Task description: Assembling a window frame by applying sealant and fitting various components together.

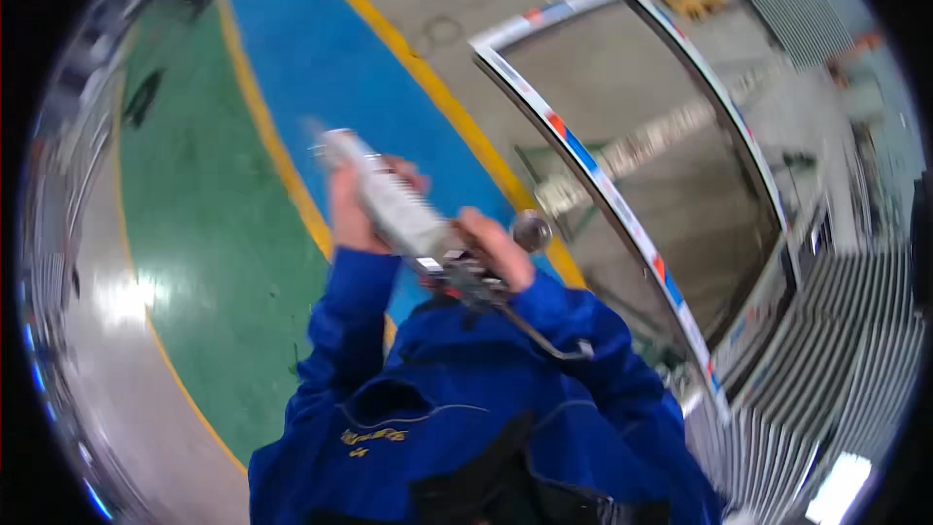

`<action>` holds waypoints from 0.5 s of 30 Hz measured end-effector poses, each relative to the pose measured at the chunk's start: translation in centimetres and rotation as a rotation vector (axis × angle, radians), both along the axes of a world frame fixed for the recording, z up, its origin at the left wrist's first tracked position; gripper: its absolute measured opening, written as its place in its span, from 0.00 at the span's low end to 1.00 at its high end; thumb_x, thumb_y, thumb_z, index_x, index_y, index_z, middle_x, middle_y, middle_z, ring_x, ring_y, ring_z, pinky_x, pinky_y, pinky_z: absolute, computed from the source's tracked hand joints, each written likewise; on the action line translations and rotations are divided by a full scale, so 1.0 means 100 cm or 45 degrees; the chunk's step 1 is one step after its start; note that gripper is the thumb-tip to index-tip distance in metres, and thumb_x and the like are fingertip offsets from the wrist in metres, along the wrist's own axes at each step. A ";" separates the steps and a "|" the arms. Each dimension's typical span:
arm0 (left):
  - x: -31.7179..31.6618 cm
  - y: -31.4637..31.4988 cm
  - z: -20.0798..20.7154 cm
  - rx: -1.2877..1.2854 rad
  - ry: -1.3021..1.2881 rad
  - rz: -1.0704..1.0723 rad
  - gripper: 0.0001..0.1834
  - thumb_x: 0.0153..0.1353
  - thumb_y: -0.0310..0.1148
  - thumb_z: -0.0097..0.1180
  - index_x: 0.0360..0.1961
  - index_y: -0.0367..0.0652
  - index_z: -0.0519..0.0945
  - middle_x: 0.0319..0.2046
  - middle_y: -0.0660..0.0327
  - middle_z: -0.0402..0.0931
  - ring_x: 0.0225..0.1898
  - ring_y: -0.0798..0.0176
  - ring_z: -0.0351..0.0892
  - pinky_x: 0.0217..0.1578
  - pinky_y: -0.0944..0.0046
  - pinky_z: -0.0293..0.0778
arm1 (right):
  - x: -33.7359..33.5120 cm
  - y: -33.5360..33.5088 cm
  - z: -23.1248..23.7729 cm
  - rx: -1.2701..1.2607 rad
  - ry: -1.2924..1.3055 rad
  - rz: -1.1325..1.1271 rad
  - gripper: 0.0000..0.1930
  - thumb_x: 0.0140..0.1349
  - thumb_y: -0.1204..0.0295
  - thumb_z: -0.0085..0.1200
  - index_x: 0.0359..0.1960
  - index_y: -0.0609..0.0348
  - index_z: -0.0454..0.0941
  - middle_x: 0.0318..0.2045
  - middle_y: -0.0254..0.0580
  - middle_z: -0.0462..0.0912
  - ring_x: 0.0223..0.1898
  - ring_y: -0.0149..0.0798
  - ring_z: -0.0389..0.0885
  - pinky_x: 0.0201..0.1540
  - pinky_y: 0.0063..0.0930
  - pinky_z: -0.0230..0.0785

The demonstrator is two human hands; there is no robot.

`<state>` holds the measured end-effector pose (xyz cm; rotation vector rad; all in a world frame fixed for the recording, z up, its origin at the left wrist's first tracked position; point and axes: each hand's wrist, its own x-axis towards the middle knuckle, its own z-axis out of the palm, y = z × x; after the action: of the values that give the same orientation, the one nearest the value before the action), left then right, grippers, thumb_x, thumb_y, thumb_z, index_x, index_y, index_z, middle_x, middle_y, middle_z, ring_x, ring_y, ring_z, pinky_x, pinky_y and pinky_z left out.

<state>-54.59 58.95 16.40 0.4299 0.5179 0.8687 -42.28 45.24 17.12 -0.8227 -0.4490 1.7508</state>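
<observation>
Held slantwise in front of my body is a caulking gun (466, 277) with a white tube (398, 206) in it. The tube's front end points up and to the left. My left hand (352, 209) is closed around the tube near that end, fingertips showing on its far side. My right hand (498, 245) is closed on the gun's back part, by the dark metal mechanism. From there a thin bent rod (544, 338) runs toward my right sleeve. A round greyish thing (532, 230) shows just beyond my right hand; its kind is unclear. Motion blurs the tube's tip.
A large rectangular frame (593, 170), banded with white, blue and red film, lies to the right. Ribbed metal lengths (826, 360) are stacked beyond it. Yellow lines (428, 83) edge the blue floor lane (321, 58); a green lane (199, 233) lies left.
</observation>
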 end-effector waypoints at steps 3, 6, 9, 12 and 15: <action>-0.047 0.039 -0.022 -0.025 0.318 0.214 0.21 0.59 0.52 0.50 0.43 0.47 0.70 0.30 0.58 0.75 0.33 0.57 0.77 0.41 0.49 0.76 | -0.037 0.016 -0.077 -0.150 0.109 -0.133 0.26 0.66 0.56 0.43 0.53 0.69 0.70 0.48 0.45 0.77 0.45 0.36 0.77 0.54 0.30 0.66; -0.071 0.068 -0.034 0.001 0.309 0.234 0.23 0.62 0.53 0.46 0.48 0.45 0.69 0.33 0.55 0.74 0.36 0.55 0.76 0.44 0.45 0.75 | -0.042 0.015 -0.090 0.150 0.469 0.097 0.26 0.60 0.67 0.46 0.60 0.66 0.64 0.53 0.45 0.74 0.56 0.37 0.70 0.58 0.30 0.62; -0.079 0.087 -0.038 -0.030 0.280 0.306 0.26 0.62 0.55 0.45 0.48 0.43 0.68 0.33 0.54 0.74 0.37 0.53 0.76 0.47 0.44 0.74 | -0.049 0.017 -0.094 0.226 0.392 0.099 0.27 0.59 0.68 0.47 0.60 0.64 0.63 0.55 0.44 0.73 0.57 0.37 0.69 0.59 0.31 0.61; -0.063 0.091 -0.022 0.005 0.288 0.301 0.28 0.63 0.56 0.43 0.47 0.40 0.69 0.37 0.52 0.75 0.40 0.52 0.76 0.48 0.44 0.72 | -0.030 0.032 -0.075 0.365 -0.117 0.012 0.27 0.59 0.70 0.53 0.61 0.62 0.63 0.56 0.43 0.71 0.58 0.36 0.68 0.61 0.33 0.58; -0.016 0.088 -0.007 0.021 0.303 0.267 0.30 0.63 0.57 0.43 0.43 0.36 0.70 0.40 0.50 0.75 0.44 0.50 0.76 0.49 0.45 0.72 | -0.013 0.044 -0.084 0.288 -0.142 -0.271 0.22 0.59 0.82 0.51 0.57 0.63 0.68 0.52 0.43 0.76 0.55 0.36 0.72 0.60 0.32 0.61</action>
<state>-56.20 67.75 15.71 0.5032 0.7859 1.0297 -43.62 49.69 8.73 -0.7775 -0.5999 1.4339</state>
